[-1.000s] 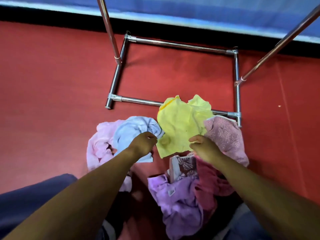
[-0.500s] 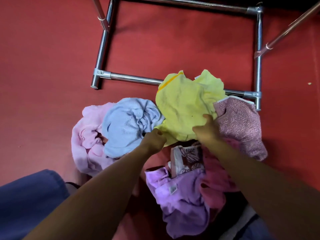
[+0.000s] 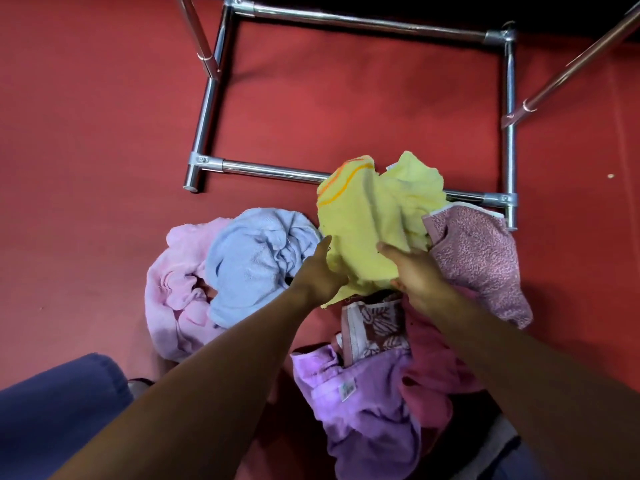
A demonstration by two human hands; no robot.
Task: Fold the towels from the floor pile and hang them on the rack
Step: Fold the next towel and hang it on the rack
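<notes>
Item: yellow towel, terry, orange stripe near one edge, crumpled; located at the far middle of the floor pile, its upper part lying over the front bar of the chrome rack base, its near edge lifted between both hands. Left hand: index finger extended along the towel's left edge, remaining fingers tucked under the cloth and apparently pinching it; the exact closure is partly hidden. Right hand: fingers curled over the towel's near right portion, gripping it; the two-point hold likely serves to find an edge and spread the cloth for folding. Adjacent stock, all unfolded on the red floor: light blue towel just left of the yellow one, overlapping a pale pink towel; mottled pink towel touching the yellow one on the right, resting against the rack's corner; brown leaf-patterned towel beneath the hands; purple towel with a small label, nearest the person; deep pink towel under the right forearm. Rack: tubular rectangular base on the floor, two uprights rising out of frame; hanging rails not in view. Status, judged: first towel being selected; none visibly folded or hung.
</notes>
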